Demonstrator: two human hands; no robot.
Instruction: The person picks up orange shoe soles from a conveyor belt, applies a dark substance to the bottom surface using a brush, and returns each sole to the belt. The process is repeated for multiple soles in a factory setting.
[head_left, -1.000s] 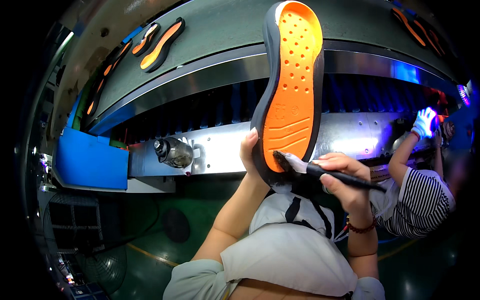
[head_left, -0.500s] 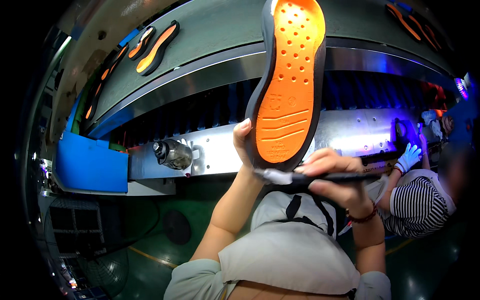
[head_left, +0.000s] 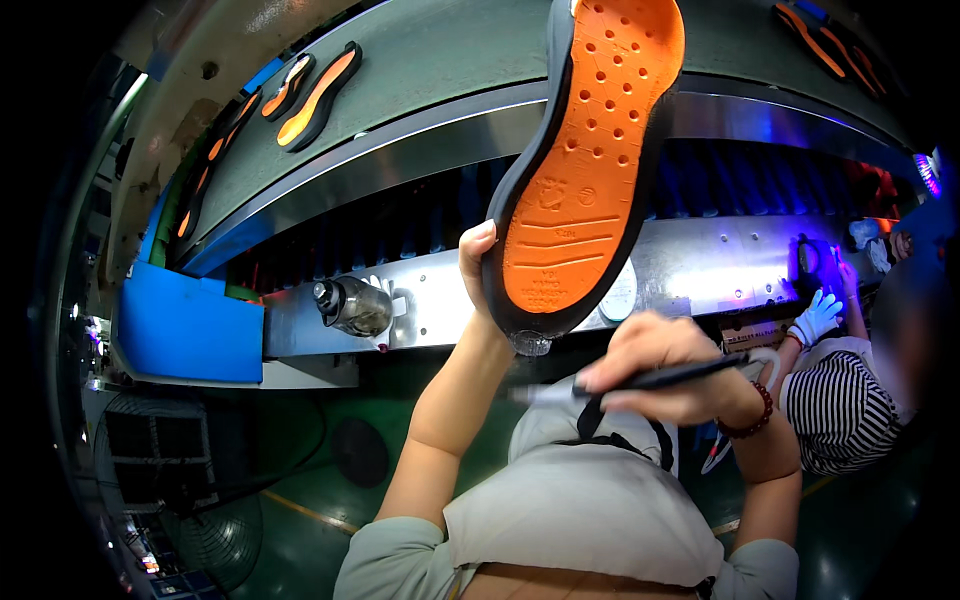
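Note:
A shoe sole (head_left: 565, 215), orange inside with a black rim, is held up in front of me, its heel end toward me. My left hand (head_left: 477, 262) grips it near the heel; the thumb shows at the left rim, while the other fingers are hidden behind. A clear, glossy wet patch (head_left: 532, 343) sits on the rim at the heel tip. Below and to the right, my right hand (head_left: 665, 370) pinches a black-handled brush (head_left: 665, 375). Its pale tip points left, smeared by motion, apart from the sole.
Beyond a metal edge, a green conveyor belt (head_left: 440, 60) carries several soles (head_left: 320, 97). On the metal ledge stand a dark see-through bottle (head_left: 355, 306) and a round white object (head_left: 620, 293). A co-worker in stripes (head_left: 838, 405) is at right; a fan (head_left: 215, 520) stands lower left.
The brush has come away from the heel rim, moving down with my right hand. The sole has shifted slightly right and tilted, and the wet patch at its heel now shows.

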